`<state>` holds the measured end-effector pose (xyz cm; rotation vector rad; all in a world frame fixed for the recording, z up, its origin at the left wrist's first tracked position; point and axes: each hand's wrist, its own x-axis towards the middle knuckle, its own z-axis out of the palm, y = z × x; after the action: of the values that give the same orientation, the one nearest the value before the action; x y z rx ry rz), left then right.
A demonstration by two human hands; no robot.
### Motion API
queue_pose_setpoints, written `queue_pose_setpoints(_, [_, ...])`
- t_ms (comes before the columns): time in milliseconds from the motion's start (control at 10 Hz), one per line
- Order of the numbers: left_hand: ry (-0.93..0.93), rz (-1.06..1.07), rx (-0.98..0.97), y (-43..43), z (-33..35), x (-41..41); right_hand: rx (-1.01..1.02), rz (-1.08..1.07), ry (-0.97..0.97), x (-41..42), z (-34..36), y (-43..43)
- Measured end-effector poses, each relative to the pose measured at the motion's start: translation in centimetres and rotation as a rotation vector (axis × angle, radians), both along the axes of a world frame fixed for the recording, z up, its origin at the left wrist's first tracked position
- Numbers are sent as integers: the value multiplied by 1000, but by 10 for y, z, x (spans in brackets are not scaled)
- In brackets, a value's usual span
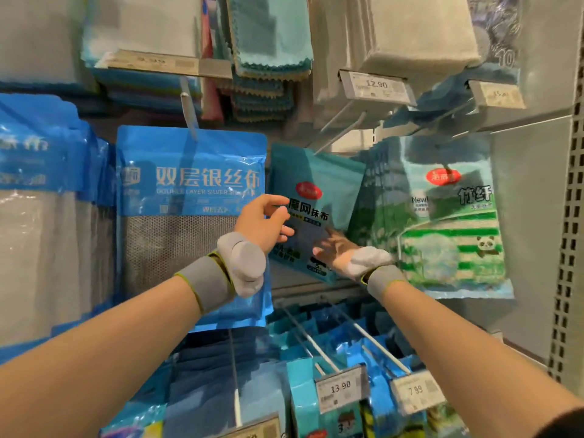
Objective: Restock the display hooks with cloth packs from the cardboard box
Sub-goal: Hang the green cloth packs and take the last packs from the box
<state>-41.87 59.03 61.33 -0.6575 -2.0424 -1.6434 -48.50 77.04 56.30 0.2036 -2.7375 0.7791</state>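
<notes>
A teal cloth pack (316, 184) with a red oval logo hangs tilted in the middle of the display, its top at a metal hook (339, 129). My left hand (265, 221) grips the pack's left edge, thumb in front and fingers curled behind. My right hand (338, 251) lies palm-up against the pack's lower right corner, fingers spread under it. Both wrists wear grey bands. The cardboard box is not in view.
A large blue pack (189, 191) hangs left of the teal one, a green panda pack (448, 216) to its right. Folded cloths and price tags (376, 85) hang above. Below, long hooks (363, 333) with tags (341, 388) jut out over more packs. A perforated upright (568, 248) stands at right.
</notes>
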Motion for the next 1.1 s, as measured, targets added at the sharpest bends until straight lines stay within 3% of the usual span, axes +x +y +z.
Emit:
queue_pose_setpoints(200, [-243,-123,57,40,-50,36,-473,-187,353,76,-27,10])
queue_pose_setpoints(400, [-568,-309,100,95,-149,80,-815,-440,583,151,-108,35])
queue_pose_setpoints(500, [-689,-365,134,113,-192,100,-917,-568,594,173,-157,47])
queue_pose_setpoints(600, [-846,-369,91,129,-268,127,-963,-715,430,209,-242,62])
queue_pose_setpoints(700, [-1026,-345,4,128,-343,152,-904,-765,137,244,-328,66])
queue_pose_setpoints(800, [-1217,-338,-82,125,-406,170,-826,-755,-291,282,-387,64])
queue_pose_setpoints(900, [-1411,-373,-258,120,-478,195,-516,-691,-877,336,-470,68])
queue_pose_setpoints(1000, [-1508,-354,-341,119,-523,211,-353,-596,-1182,365,-516,66])
queue_pose_setpoints(1100, [-1588,-300,-338,122,-552,217,-262,-540,-1360,389,-560,65])
